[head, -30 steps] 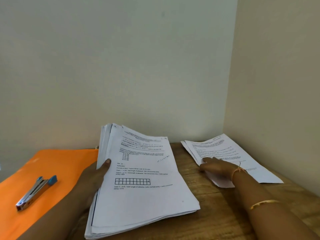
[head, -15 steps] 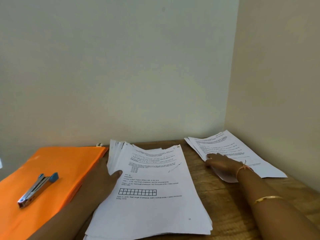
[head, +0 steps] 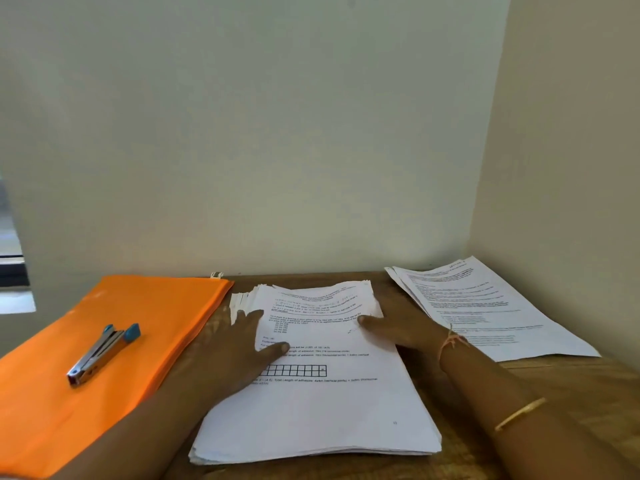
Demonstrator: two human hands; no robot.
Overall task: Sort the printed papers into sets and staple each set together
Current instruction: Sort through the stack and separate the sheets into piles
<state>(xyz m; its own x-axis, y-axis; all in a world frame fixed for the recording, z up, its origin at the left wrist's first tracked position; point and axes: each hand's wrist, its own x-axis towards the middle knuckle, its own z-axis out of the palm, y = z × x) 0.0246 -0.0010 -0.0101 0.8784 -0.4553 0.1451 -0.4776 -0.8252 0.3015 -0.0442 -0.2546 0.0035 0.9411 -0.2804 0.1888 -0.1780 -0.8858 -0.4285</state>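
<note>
Papers (head: pixel 322 407) lie in a thick printed stack at the middle of the wooden table (head: pixel 561 393), its far sheets fanned out unevenly towards the wall. The left hand (head: pixel 242 348) rests flat on the stack's left side, its fingers (head: pixel 254 315) straight and loosely spread over the fanned edges, with the thumb lying on the top page just above a printed row of boxes. The right hand (head: pixel 405 332) sits at the stack's right edge with its thumb on the top sheet; its other fingers are hidden, so I cannot tell whether they grip anything. A thread is tied at that wrist and a gold bangle (head: pixel 519 414) sits further up the arm. A smaller pile of sheets (head: pixel 491 310) lies in the right corner, apart from the stack. Left of the stack is an orange folder (head: pixel 131 306), with a stapler (head: pixel 102 353) on top of it.
</note>
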